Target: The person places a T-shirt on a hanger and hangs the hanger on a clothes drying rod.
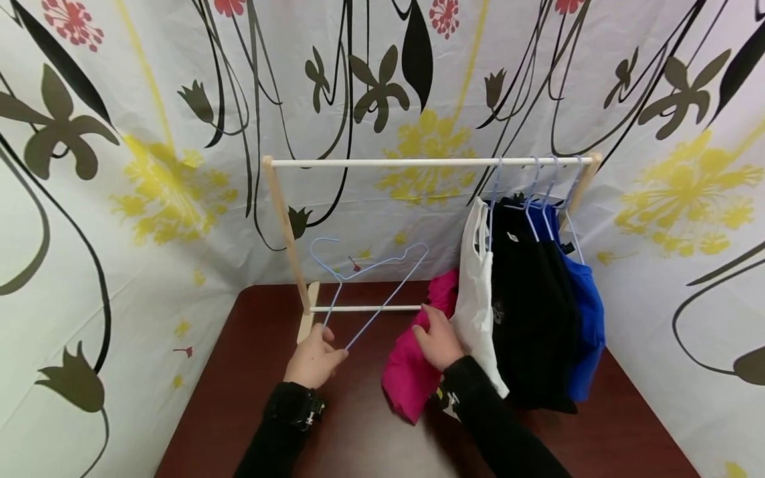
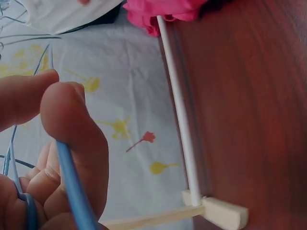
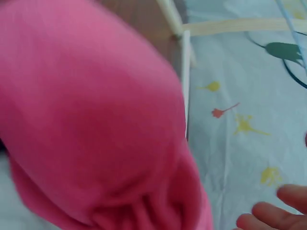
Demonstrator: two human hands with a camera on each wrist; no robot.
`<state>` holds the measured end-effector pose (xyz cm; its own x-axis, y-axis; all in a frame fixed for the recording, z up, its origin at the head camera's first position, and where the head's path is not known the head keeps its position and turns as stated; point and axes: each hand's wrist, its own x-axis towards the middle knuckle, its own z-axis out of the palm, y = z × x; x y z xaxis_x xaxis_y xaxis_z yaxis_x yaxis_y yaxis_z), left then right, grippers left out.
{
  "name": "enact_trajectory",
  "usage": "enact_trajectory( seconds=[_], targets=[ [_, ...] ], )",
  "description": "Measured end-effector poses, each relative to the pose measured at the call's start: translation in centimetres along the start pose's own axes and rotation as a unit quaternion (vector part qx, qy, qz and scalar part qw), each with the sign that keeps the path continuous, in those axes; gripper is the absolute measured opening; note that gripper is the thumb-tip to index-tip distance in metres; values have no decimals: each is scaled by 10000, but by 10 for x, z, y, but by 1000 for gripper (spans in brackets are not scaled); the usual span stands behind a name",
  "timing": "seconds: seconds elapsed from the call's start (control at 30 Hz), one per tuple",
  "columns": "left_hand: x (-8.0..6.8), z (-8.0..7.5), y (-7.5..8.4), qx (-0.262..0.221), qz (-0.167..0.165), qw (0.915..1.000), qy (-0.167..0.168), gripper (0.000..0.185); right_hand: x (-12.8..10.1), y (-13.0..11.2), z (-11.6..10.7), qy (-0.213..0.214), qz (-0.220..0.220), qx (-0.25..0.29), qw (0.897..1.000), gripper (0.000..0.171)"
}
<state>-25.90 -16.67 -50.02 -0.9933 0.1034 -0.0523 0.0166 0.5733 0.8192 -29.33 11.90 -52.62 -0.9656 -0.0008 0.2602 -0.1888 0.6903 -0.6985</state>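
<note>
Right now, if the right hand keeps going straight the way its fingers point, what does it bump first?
Probably the pink garment that the right hand already touches; behind it comes the rack's lower white rod, though depth is hard to judge.

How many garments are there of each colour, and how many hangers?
White garment on the rack: 1
Black garment on the rack: 1
Blue garment on the rack: 1
Pink garment on the table, under the right hand: 1
Hangers on the rail: 4
Hanger in the left hand: 1
Total: 4 garments, 5 hangers
</note>
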Motion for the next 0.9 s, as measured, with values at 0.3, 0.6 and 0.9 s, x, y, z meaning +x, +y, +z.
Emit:
enact_trajectory(
  seconds=[0.3, 0.6, 0.9],
  targets=[
    [1, 13, -6, -16, -269, 9996, 111, 37, 78, 2, 10, -935, -39, -1634, 9821, 59],
    [2, 31, -3, -137, -387, 9992, -2, 38, 110, 70, -6, -813, 479, -2115, 9728, 51],
    [2, 34, -5, -82, -507, 9987, -69, 41, 103, 98, -6, -849, 915, -1824, 9753, 71]
  ],
)
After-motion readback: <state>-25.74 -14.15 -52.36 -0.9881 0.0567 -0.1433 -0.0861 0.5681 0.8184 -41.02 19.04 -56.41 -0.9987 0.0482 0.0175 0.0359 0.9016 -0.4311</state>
